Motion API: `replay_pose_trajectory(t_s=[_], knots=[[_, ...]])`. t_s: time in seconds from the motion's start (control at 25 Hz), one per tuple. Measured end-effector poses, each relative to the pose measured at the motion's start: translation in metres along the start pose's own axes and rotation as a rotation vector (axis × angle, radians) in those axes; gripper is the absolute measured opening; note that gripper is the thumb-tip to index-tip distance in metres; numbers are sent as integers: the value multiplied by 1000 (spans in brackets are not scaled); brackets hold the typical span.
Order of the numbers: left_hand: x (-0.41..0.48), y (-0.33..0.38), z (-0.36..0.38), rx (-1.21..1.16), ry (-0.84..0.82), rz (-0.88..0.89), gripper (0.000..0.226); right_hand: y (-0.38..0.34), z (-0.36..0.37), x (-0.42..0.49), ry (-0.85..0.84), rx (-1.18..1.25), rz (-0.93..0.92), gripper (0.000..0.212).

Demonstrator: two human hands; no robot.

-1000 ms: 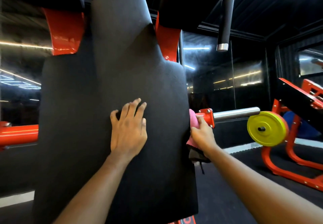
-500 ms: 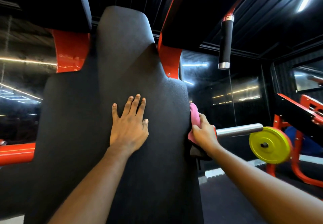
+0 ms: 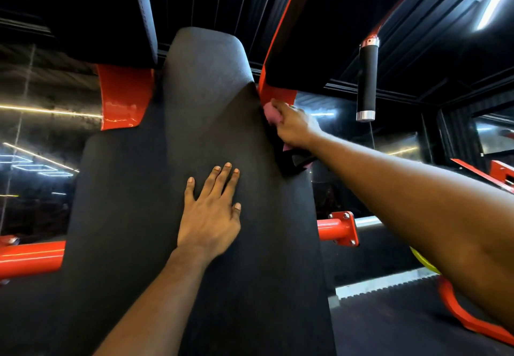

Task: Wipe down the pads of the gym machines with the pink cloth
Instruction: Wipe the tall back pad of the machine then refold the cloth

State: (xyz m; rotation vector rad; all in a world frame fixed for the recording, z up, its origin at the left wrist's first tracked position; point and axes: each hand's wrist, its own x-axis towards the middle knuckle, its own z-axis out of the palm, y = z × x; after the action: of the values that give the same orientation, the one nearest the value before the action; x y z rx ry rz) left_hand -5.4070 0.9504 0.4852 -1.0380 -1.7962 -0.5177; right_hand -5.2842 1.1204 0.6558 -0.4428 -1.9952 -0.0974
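A tall black back pad (image 3: 155,188) of a red-framed gym machine fills the middle of the view. My left hand (image 3: 211,216) lies flat on the pad's centre with its fingers straight and spread. My right hand (image 3: 292,124) grips the pink cloth (image 3: 271,113) and holds it against the pad's upper right edge, just under the red frame bracket (image 3: 278,95). Most of the cloth is hidden inside my fist; a pink corner shows below the wrist.
A black foam-grip handle (image 3: 367,80) hangs at the upper right. A red bar with a steel sleeve (image 3: 338,229) sticks out to the right of the pad, with a yellow weight plate (image 3: 422,261) behind my right forearm. Another red machine (image 3: 498,172) stands far right.
My right hand has slid the pink cloth up the pad's right edge, from mid-height to just below the red bracket. My left hand stays flat on the pad. The view has tilted upward.
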Motion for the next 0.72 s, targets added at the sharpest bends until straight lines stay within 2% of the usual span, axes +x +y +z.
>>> replay_pose_trajectory(t_s=[0.08,0.2,0.28,0.36,0.48,0.6,0.72], knots=[[1,-1,-1,0,-4,7,67,1,3,-2,-110,-87,-2,58],[0,-3,-4,0,-28,21,68,0,-14,0,-244,-244,-10,26],[-1,-5,-6,0,-38,32,68,-15,-31,9,-290,-322,4,27],[-3,-4,-6,-11,-37,33,69,-23,-30,12,-258,-382,0,21],[-4,-2,-6,-24,-35,28,70,-12,-4,16,-214,-378,-53,22],[-4,-3,-6,-12,-36,37,71,-7,-4,16,-307,-433,-88,36],[-4,-2,-5,-28,-38,28,72,-13,-20,16,-399,-553,-95,23]])
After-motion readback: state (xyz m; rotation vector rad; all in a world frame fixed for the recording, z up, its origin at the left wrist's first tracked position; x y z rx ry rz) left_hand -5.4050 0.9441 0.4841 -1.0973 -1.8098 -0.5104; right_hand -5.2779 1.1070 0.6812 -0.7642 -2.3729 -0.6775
